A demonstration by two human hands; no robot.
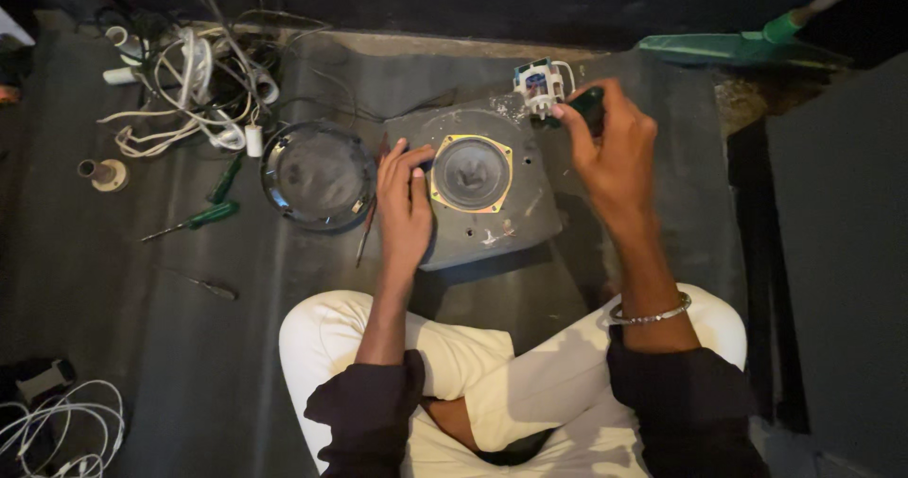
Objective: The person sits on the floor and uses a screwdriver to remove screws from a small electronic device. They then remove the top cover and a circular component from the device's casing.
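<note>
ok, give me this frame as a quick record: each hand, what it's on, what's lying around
setting: dark floor mat, person seated cross-legged
left hand: flat on grey speaker box, fingers at rim of yellow-framed speaker cone
right hand: closed on a dark tool handle beside a small white part at the box's back edge
wrist: metal bracelet on right
left of box: round clear cover
tools: green-handled screwdriver, thin screwdriver
far left: tangle of white cables
top right: green broom
</note>
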